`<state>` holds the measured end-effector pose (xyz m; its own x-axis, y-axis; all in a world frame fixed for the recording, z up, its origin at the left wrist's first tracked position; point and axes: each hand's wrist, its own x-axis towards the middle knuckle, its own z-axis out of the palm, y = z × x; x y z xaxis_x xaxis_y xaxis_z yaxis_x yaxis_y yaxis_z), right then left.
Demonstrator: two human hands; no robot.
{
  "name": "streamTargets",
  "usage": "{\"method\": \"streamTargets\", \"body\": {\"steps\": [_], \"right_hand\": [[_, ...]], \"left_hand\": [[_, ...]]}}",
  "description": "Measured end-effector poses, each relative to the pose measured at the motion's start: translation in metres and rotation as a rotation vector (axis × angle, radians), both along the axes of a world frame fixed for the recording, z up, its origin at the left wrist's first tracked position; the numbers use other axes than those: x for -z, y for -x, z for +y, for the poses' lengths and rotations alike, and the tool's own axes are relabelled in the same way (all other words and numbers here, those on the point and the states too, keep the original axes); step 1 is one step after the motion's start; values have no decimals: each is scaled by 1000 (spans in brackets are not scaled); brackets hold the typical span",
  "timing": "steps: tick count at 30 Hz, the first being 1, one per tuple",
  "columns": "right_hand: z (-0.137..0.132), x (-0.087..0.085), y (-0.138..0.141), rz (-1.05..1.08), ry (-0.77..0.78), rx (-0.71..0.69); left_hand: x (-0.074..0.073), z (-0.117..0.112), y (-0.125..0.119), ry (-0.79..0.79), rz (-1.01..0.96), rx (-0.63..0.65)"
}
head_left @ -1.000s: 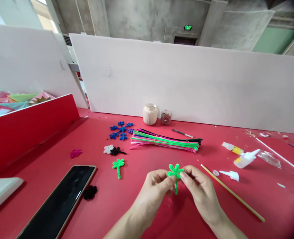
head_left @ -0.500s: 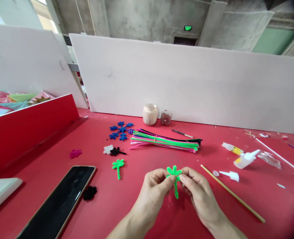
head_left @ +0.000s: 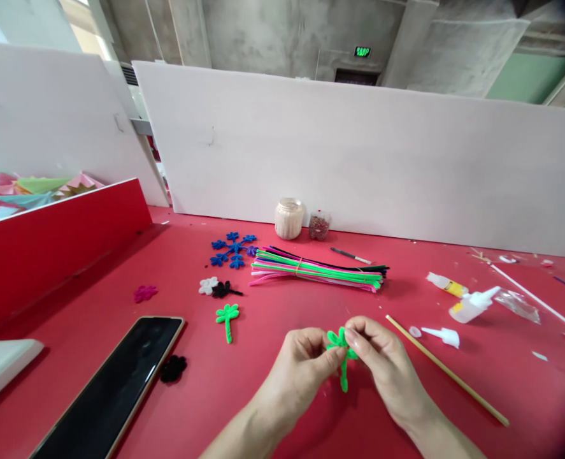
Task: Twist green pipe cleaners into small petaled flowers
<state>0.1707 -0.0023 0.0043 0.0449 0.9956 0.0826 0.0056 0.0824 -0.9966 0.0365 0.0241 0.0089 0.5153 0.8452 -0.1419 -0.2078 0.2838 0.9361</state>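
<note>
My left hand (head_left: 295, 370) and my right hand (head_left: 382, 363) meet above the red table (head_left: 272, 395), both pinching a small green pipe-cleaner flower (head_left: 341, 357). Its looped petals sit between my fingertips and its stem hangs down between the hands. A second green pipe-cleaner flower (head_left: 227, 320) lies flat on the table to the left. Behind my hands lies a bundle of coloured pipe cleaners (head_left: 318, 270) tied with a band.
Blue pipe-cleaner flowers (head_left: 233, 248), white and black ones (head_left: 218, 288), a pink one (head_left: 145, 293) and a black one (head_left: 173, 368) lie at left. A phone (head_left: 114, 389) lies near left. A wooden stick (head_left: 447, 370), glue bottles (head_left: 471, 304), two jars (head_left: 288, 218) and a white board (head_left: 358, 159) surround.
My hands have closed tighter over the green flower and lowered it slightly; its petals are more covered by my fingers than a second ago.
</note>
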Motion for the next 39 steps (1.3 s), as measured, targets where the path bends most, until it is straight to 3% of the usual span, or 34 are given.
{"method": "streamTargets", "body": {"steps": [10,20,28,32,35,39], "right_hand": [[0,-3,-1,-69,-5,-40],[-1,-2,-2,118,112,-47],[-1,-3,1,41,57,-59],[0,-1,0,-49,39,-23],[-1,0,0,-60,99,-82],[-3,2,4,199,298,-181]], "left_hand": [[-3,1,2,4,19,16],[-2,2,7,-71,22,103],[0,2,1,38,-18,26],[-2,6,2,10,-18,-105],[-1,10,4,29,-43,-175],[2,13,5,44,-70,-220]]}}
